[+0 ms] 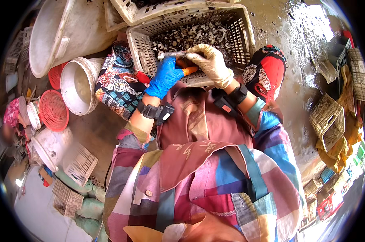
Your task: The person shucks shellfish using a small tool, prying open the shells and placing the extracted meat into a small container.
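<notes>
My left hand (pixel 165 77), in a blue glove with orange covering on the fingers, is closed over the near side of a crate. My right hand (pixel 211 65), in a cream glove, meets it there with its fingers pinched. A slim grey piece with a whitish end (pixel 172 54) runs from the right fingertips across the top of the left hand; its kind is unclear. Whatever lies inside the left fingers is hidden. Below the hands, the dirty white slatted crate (pixel 247 38) holds many small dark and whitish bits (pixel 202 34), perhaps shells.
Another crate (pixel 166 14) stands beyond. To the left are a large pale tub (pixel 49 36), a white bucket (pixel 75 86) and a red plastic basket (pixel 53 111). My knees flank the crate. Wet muddy floor (pixel 291 52) and a tipped crate (pixel 327 117) are on the right.
</notes>
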